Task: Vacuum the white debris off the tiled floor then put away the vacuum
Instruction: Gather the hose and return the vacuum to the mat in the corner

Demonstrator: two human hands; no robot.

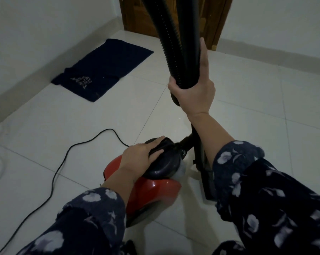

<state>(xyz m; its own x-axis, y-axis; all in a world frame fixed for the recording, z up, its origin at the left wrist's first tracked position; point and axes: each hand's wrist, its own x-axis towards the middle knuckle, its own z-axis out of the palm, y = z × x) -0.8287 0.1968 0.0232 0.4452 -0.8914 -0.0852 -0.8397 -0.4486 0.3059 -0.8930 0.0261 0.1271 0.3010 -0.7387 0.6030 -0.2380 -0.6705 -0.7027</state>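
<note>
On the pale tiled floor [67, 137] in front of me sat the red vacuum [152, 192], its black power cord [63, 159] trailing off to my left, near a dark blue mat [104, 70] by the wall. No white debris showed on the tiles within my sight, so I judged the cleaning done and the putting away under way.

The risks, as I saw them, were these. The cord lay loose beside my path, and I could have snagged it or tripped over it when I lifted the body. The hose [166, 39] and wand [188, 39] stood tall and bundled together, and a slack grip would have let them topple or swing against the wooden door [137, 17] behind.

My left hand [140, 155] was curled over the black handle [163, 146] on top of the vacuum, fingers wrapped down across it. My right hand [194, 89] was clamped around the ribbed hose and the smooth wand together, thumb pointing up along the wand, holding both upright just above the vacuum.
</note>
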